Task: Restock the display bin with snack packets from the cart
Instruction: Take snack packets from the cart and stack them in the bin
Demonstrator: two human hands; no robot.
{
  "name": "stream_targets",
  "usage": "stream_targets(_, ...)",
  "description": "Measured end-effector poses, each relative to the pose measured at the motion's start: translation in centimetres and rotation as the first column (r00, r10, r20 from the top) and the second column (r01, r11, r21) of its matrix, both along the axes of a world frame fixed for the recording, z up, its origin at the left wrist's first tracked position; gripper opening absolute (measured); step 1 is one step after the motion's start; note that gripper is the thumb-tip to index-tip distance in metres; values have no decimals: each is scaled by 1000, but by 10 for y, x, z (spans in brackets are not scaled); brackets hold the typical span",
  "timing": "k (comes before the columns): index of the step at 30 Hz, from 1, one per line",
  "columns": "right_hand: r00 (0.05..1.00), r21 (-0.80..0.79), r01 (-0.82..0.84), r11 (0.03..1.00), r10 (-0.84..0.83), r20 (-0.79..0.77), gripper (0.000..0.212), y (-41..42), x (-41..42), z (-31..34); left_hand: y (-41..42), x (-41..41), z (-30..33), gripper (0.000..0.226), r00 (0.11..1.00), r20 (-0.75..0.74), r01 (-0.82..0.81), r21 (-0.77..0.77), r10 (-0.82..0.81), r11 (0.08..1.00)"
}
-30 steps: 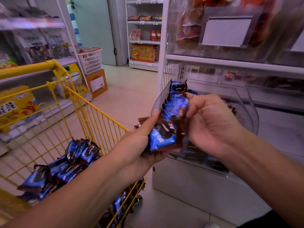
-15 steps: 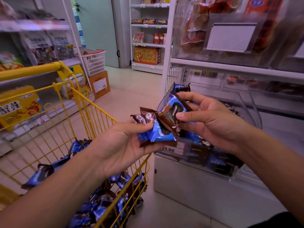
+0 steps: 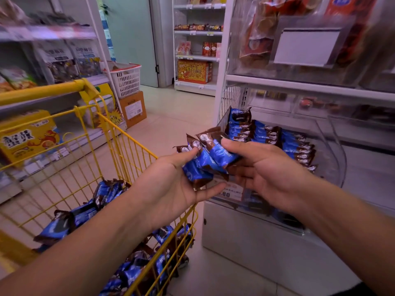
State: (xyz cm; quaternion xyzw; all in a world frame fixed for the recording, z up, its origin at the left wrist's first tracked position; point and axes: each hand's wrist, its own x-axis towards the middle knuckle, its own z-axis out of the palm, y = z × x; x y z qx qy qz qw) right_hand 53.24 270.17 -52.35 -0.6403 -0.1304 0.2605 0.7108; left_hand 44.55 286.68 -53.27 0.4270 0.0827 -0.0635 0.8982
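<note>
Right now the head view shows both hands sharing one small fan of blue-and-brown snack packets [image 3: 205, 159], held in the air between the cart [image 3: 119, 146] and the clear display bin [image 3: 333, 150]. The left hand [image 3: 171, 184] cups the fan from below, its thumb pressed on the packets' upper ends and its fingers curled under them. The right hand [image 3: 271, 174] clamps the same bundle from the other side, thumb on top of the nearest packet and fingers beneath.

The grip looks like the weak point. The wrappers are glossy and overlap loosely, so if either hand lets go before the other has the whole fan, the outer packets could slide free and drop to the floor [image 3: 213, 274] or into the gap between cart and shelf unit.

Inside the bin a row of packets [image 3: 277, 139] already stands on edge, leaning back in a neat line. Pushing the new bundle in flat or too hard would probably knock that row over, or crush the wrappers.

The bin's front wall carries a price tag [image 3: 229, 192], partly hidden behind the hands; a careless pass could catch it.

More packets lie heaped in the cart [image 3: 64, 223], so much restocking seems to remain, and haste would raise each of these risks.
</note>
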Motion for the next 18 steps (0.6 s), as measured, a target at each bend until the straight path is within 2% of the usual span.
stream_targets(4,977,-160,-67,985,97,190,68,-7,4,4,7,-1,3,45,998,16,57,14,-57,998)
stream_targets(8,916,-195,-96,976,163,367,56,-11,9,8,8,-2,-1,57,991,30,123,97,-127,988)
stream_targets(10,891,-184,-170,968,231,391,57,-15,16,9,6,-2,-1,46,983,40,173,109,-178,979)
stream_targets(12,839,-215,-337,917,396,373,66,-21,23,12,6,-1,0,35,970,37,230,161,-239,960)
stream_targets(14,765,-271,-475,837,545,344,76,-26,27,12,7,3,2,52,958,-11,283,225,-288,932)
stream_targets(18,666,-441,-529,725,677,313,82,-27,30,12,5,7,11,80,924,-122,381,370,-363,847)
